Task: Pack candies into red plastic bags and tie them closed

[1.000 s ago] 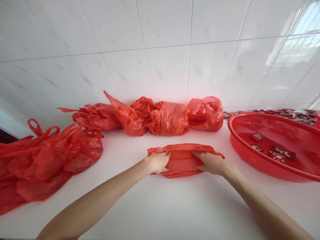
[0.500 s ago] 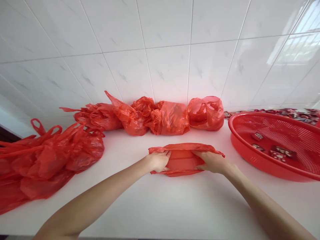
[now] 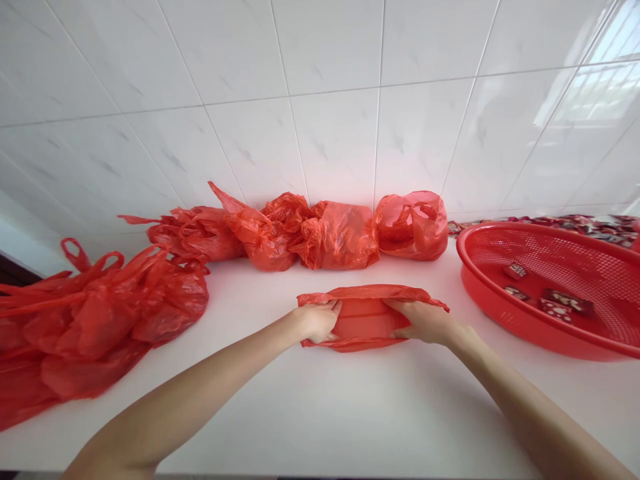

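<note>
- A wall (image 3: 330,53) of pale, grey-veined tiles rises behind the far edge of the surface, a window's reflection at its upper right.
- The surface (image 3: 350,413) is white and smooth, its near edge running along the bottom of the view.
- A heap of bags (image 3: 100,313), thin red plastic with looped handles, lies towards the left edge.
- A row of filled bags (image 3: 345,237), also red, sits side by side along the far edge; the rightmost is rounder.
- A red basket (image 3: 530,335) with perforated walls stands towards the right edge.
- Small wrapped packets (image 3: 565,225) are strewn at the far right corner, partly hidden behind the basket.
- The open bag (image 3: 370,325), red, is around the middle of the surface, its mouth stretched sideways.
- The left hand (image 3: 319,321) and right hand (image 3: 425,322) reach into opposite ends of that mouth, each spread wide, thumb apart from the fingers.
- A few loose packets (image 3: 556,310) with white markings lie on the basket's bottom.
</note>
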`<action>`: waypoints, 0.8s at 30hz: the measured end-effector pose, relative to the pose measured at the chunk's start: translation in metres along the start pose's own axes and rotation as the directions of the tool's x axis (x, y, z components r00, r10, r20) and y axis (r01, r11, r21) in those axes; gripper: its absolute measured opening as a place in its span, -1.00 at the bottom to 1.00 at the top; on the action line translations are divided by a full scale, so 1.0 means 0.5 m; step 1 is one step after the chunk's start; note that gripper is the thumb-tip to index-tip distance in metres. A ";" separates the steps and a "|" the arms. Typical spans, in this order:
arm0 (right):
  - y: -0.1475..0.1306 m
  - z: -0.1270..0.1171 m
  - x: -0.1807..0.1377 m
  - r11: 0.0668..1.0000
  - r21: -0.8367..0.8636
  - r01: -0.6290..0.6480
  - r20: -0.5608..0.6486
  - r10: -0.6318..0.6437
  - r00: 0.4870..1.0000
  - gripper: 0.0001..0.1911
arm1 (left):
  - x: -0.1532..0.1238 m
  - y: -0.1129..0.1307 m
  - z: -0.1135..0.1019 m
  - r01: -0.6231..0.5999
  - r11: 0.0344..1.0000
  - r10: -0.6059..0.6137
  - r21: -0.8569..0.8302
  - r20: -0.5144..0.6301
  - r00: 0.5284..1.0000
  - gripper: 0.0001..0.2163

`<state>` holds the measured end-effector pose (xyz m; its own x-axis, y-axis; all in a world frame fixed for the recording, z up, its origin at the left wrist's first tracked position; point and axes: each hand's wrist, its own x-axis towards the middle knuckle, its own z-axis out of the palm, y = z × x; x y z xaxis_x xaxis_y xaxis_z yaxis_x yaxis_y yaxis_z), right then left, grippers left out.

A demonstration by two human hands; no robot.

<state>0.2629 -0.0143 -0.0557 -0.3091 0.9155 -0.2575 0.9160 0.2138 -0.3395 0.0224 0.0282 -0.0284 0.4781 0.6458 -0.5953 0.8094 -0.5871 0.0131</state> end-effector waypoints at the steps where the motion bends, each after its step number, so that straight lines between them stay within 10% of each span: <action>1: 0.000 0.000 0.001 1.000 0.003 -0.001 -0.002 0.001 1.000 -0.40 | 0.001 0.000 -0.001 0.001 1.000 -0.001 0.004 0.003 1.000 -0.21; 17: 0.036 -0.009 0.051 0.998 0.004 0.059 -0.011 -0.059 0.998 -0.47 | 0.040 -0.009 -0.020 0.004 1.000 -0.003 0.023 -0.062 0.998 -0.24; 24: 0.008 -0.032 0.059 0.995 -0.051 0.085 -0.032 -0.087 0.996 -0.55 | 0.027 0.001 -0.048 -0.095 0.995 0.092 -0.004 -0.214 0.973 -0.57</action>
<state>0.2616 0.0189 -0.0502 -0.3791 0.9039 -0.1981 0.8982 0.3080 -0.3137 0.0373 0.0481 -0.0172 0.6122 0.6784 -0.4062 0.7617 -0.6438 0.0728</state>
